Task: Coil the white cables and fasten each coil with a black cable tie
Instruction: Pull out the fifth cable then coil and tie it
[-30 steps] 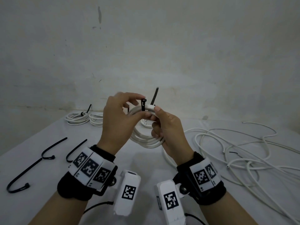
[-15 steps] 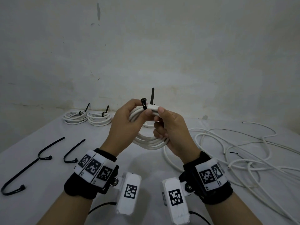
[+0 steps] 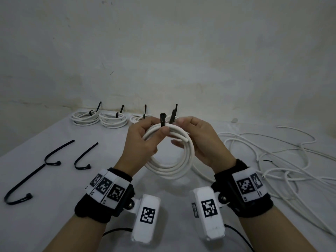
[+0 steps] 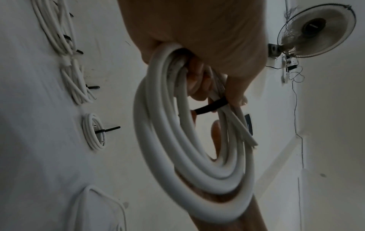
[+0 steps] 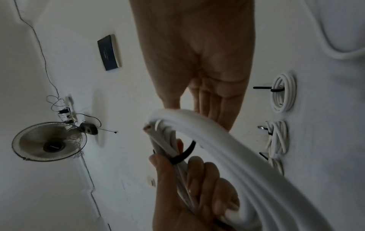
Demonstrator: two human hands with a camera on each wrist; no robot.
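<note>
Both hands hold a white cable coil (image 3: pixel 171 166) upright above the table (image 3: pixel 54 206). A black cable tie (image 3: pixel 162 120) loops over its top, head and tail (image 3: pixel 174 113) sticking up. My left hand (image 3: pixel 141 140) grips the coil's top, thumb pressing the tie against the strands; the left wrist view shows its fingers curled round the strands beside the tie (image 4: pixel 213 106). My right hand (image 3: pixel 201 140) pinches the coil's top right, thumb tip right beside the tail, lower fingers reaching through the ring. The right wrist view shows the tie loop (image 5: pixel 183 154) open and slack.
Three tied coils (image 3: pixel 85 120) (image 3: pixel 113 121) (image 3: pixel 141 118) lie in a row at the back by the wall. Three loose black ties (image 3: pixel 58 153) (image 3: pixel 85 157) (image 3: pixel 21 184) lie at the left. Tangled loose white cables (image 3: pixel 272 160) cover the right side.
Both hands have shifted slightly right with the coil, which has turned to face me as an open ring. The left thumb now presses the tie onto the strands.
</note>
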